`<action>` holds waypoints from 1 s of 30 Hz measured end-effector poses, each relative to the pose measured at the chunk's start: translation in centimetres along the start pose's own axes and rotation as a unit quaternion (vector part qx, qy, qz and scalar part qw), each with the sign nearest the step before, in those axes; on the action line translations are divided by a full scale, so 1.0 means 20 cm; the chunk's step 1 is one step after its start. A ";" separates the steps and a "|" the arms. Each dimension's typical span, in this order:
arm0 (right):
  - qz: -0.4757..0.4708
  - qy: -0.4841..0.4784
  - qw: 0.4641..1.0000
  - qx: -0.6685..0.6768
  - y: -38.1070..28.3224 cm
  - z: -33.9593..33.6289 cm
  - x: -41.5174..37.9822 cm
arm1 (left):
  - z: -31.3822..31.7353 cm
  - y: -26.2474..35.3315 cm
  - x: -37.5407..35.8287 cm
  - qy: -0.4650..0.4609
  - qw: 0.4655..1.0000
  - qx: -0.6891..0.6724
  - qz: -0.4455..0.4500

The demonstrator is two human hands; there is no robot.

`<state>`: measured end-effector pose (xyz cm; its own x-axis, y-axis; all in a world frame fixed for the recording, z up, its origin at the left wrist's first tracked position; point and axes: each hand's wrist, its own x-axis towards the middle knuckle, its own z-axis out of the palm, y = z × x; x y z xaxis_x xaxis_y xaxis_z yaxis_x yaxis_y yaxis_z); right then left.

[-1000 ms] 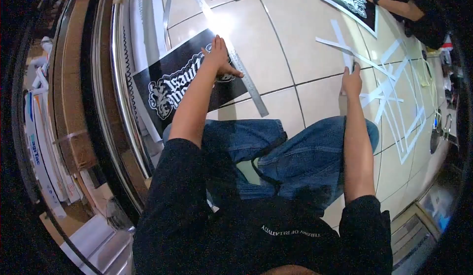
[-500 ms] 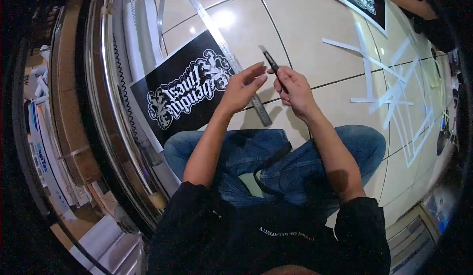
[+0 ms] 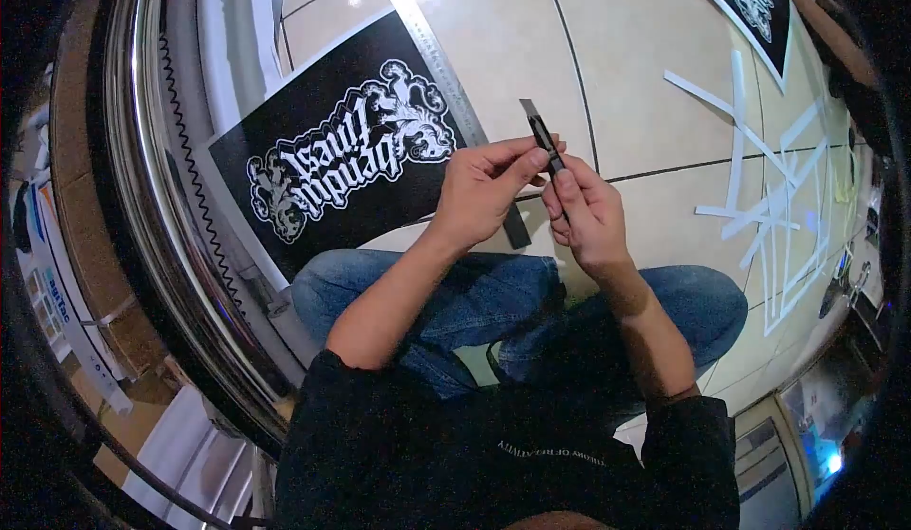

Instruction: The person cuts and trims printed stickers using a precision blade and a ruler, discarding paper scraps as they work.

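Note:
A black snap-off utility knife is held in front of me above my crossed legs, its blade out and pointing up, away from me. My right hand is closed round its lower part. With thumb and fingers, my left hand pinches the knife's body just above the right hand. Beyond my left hand, a black printed sheet with white ornate lettering lies on the tiled floor. A steel ruler lies along the sheet's right edge, and my left hand hides part of it.
Thin white offcut strips lie tangled on the tiles to the right. At the upper right, another person's arm rests over a similar print. A metal rail and cardboard boxes stand along the left.
My left hand has moved from beside the knife to pinching its body. The knife sits slightly lower and to the right. The whole view has shifted a little.

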<state>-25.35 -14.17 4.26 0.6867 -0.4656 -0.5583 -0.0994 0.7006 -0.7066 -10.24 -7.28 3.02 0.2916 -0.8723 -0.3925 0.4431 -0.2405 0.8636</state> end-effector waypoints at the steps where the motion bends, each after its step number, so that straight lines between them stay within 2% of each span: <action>1: 0.002 0.012 1.000 -0.004 0.00 0.01 0.00 | 0.00 0.00 0.00 0.001 1.000 -0.001 -0.002; 12: 0.025 0.025 0.999 0.028 -0.01 0.02 -0.01 | 0.01 -0.03 0.01 0.011 0.999 0.035 -0.007; 27: 0.031 0.028 0.999 0.004 0.01 0.02 0.01 | 0.00 -0.06 0.03 0.030 0.998 0.060 -0.017; 30: 0.032 0.034 0.999 0.027 0.02 0.00 0.02 | 0.01 -0.10 0.04 0.028 0.999 0.024 -0.001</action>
<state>-25.06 -14.03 3.69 0.6297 -0.4528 -0.6312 -0.1020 0.7573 -0.6450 -10.99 -7.61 1.07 0.3383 -0.8471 -0.4098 0.4020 -0.2636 0.8769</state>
